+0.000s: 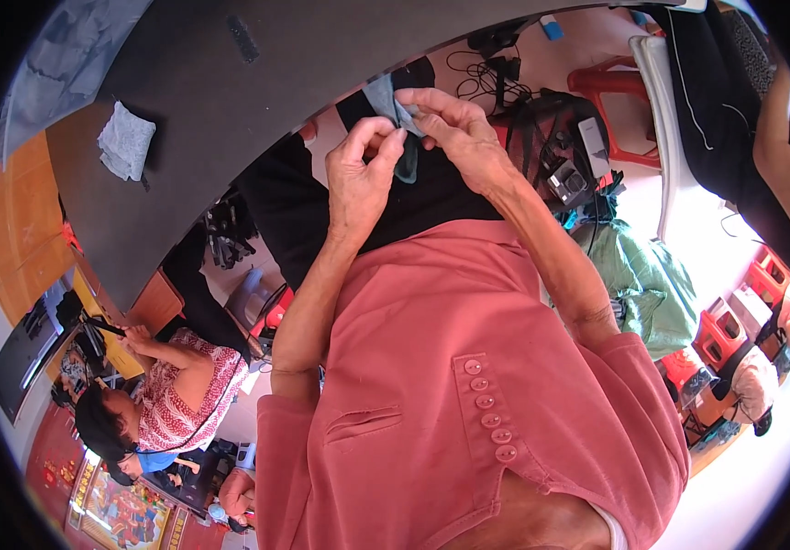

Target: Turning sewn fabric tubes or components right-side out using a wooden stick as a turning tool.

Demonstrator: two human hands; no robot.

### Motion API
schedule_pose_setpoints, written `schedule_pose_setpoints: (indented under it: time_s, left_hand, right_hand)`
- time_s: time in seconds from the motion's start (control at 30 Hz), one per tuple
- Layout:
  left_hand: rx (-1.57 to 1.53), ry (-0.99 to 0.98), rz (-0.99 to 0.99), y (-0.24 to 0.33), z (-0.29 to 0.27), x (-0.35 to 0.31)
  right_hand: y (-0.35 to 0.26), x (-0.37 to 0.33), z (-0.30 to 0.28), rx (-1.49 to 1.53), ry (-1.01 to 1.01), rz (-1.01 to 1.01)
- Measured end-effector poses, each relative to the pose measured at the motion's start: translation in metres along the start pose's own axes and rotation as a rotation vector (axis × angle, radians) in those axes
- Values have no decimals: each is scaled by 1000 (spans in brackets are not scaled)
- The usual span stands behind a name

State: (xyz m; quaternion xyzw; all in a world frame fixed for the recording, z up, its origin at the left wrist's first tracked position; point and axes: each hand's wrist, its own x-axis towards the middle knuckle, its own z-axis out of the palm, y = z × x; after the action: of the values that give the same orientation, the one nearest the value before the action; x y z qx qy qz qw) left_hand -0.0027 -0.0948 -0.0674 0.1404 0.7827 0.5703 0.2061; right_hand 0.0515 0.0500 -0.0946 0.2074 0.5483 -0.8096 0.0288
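Above my lap, at the edge of the dark table (188, 69), both hands pinch a small blue-grey and dark green piece of cloth (408, 165). My left hand (361, 179) has its thumb and forefinger pressed together at the cloth's left side. From the right, my right hand (468, 142) grips the lighter part between thumb and fingers. The fingertips nearly meet, and they hide part of the cloth. A folded light grey cloth (126, 142) lies on the table to the left.
A red stool (610, 82), black cables (496, 78) and a black mesh bag (546, 133) are at the far right. A green sack (642, 284) stands by my right elbow. Another person (184, 385) works at the left; a person's arm (780, 147) shows at the right.
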Motion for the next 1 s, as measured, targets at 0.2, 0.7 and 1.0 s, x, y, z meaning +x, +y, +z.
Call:
schedule_pose_setpoints:
  time_s: [0.2, 0.7, 1.0]
  left_hand:
    - [-301, 16, -136, -24, -1, 6]
    - [-90, 2, -73, -11, -6, 6]
    - [126, -47, 29, 2, 1, 4]
  right_hand:
    - [2, 3, 13, 150, 60, -94]
    - [3, 5, 13, 253, 121, -62]
    - [18, 2, 14, 215, 197, -169]
